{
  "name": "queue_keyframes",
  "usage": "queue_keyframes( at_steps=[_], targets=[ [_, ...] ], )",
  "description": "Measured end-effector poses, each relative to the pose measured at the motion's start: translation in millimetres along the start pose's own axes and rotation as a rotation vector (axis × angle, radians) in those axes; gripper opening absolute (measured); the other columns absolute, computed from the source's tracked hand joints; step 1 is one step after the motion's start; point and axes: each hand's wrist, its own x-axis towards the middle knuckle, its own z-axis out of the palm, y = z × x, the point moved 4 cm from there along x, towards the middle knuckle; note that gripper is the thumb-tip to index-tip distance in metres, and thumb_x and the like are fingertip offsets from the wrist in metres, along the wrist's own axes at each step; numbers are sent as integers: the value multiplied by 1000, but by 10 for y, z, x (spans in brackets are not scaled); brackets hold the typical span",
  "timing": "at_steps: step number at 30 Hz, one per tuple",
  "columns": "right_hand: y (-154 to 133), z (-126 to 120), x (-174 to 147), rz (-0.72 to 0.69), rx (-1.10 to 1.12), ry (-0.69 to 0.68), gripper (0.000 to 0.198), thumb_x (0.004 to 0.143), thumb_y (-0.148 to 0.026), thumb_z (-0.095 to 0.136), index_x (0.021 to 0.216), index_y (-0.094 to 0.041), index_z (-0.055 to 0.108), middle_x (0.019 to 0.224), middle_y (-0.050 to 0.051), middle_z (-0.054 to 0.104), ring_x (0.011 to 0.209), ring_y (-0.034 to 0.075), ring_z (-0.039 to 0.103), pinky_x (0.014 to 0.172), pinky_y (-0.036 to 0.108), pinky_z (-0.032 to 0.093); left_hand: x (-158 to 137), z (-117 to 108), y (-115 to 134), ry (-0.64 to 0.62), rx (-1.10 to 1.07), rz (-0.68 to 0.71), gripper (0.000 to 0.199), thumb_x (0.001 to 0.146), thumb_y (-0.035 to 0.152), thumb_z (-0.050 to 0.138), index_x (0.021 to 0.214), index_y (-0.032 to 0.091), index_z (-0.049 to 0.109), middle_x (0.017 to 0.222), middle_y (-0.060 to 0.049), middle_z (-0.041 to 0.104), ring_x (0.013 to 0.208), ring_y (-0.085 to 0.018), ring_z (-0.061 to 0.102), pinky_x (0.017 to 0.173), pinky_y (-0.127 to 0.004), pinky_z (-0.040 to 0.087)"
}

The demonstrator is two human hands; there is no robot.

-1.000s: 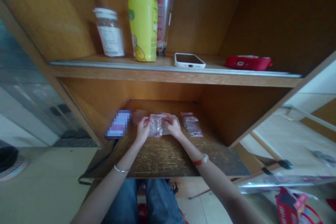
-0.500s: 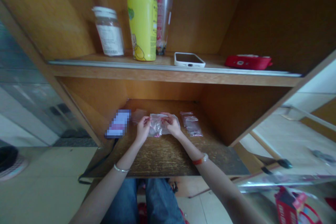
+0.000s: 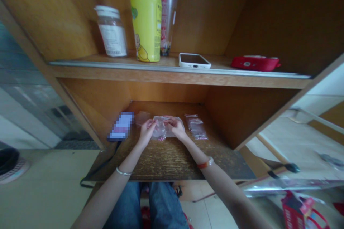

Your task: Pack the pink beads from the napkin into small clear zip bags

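A clear plastic bag (image 3: pixel 160 133) lies on the worn wooden desktop between my hands, with small pink beads (image 3: pixel 161 138) at its near edge. My left hand (image 3: pixel 147 129) pinches the bag's left side, thumb and finger together. On the other side, my right hand (image 3: pixel 176 128) has its fingers curled over the plastic, seemingly gripping it; the fingertips are too small to make out well. To the right is an overlapping row of small clear bags (image 3: pixel 196 128), pinkish along the near edge. Flat clear bags (image 3: pixel 142 117) lie just beyond my left hand.
A phone (image 3: pixel 121 126) with a blurred-out screen lies left, near a dark strap (image 3: pixel 103 164). On the shelf (image 3: pixel 172 75) above stand a jar (image 3: pixel 112 37), a yellow bottle (image 3: pixel 146 25), a lidded cup (image 3: pixel 169 14), a white phone (image 3: pixel 194 61) and a red case (image 3: pixel 254 63).
My left fingertips have shifted slightly right, closer to my right hand, and the plastic between them has changed its folds. The right hand has barely moved.
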Motion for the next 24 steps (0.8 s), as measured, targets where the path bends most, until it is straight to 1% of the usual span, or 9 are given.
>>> queue_keyframes(
  at_steps=[3,6,11,14,18,20,24],
  targets=[
    [4,22,5,0,34,-38,32,72,-26,61,103,-19,61,86,4,69,76,16,63,68,26,49,-17,22,31,-45,30,24,34,67,47,69,75,15,61,72,-3,68,63,-15,62,58,-23,47],
    [-10,22,2,-22,38,-59,32,73,-25,60,104,-19,61,84,3,69,76,16,64,69,26,49,-20,22,39,-51,40,51,34,66,48,69,75,15,63,74,-5,69,71,-18,65,66,-28,50],
    [-12,16,0,-28,11,-61,31,73,-24,60,104,-18,61,81,2,69,74,16,64,69,27,49,0,17,-7,-33,38,49,36,65,50,69,72,15,61,68,-3,68,64,-17,64,64,-28,50],
    [22,26,6,15,25,-48,33,73,-27,62,105,-19,61,82,3,69,76,16,64,71,27,49,-5,18,6,-13,36,37,37,63,50,70,71,16,60,66,-2,67,61,-16,63,62,-27,49],
    [25,41,1,48,-9,-58,23,74,-34,63,90,-19,65,90,4,69,81,17,62,76,28,47,-36,25,74,-11,43,24,35,65,48,70,74,15,62,68,-3,68,64,-16,64,65,-27,50],
    [7,44,-6,55,-32,-68,21,75,-37,61,84,-18,66,86,3,69,79,16,62,76,28,46,-48,34,102,-25,47,27,33,66,46,70,74,15,63,70,-3,69,67,-16,64,67,-27,49],
    [-25,32,-7,44,-20,-49,21,73,-38,63,79,-18,67,82,3,69,76,16,61,75,28,46,-55,57,96,-71,33,22,29,66,41,71,76,14,64,74,-4,69,70,-16,64,69,-27,49]
  ],
)
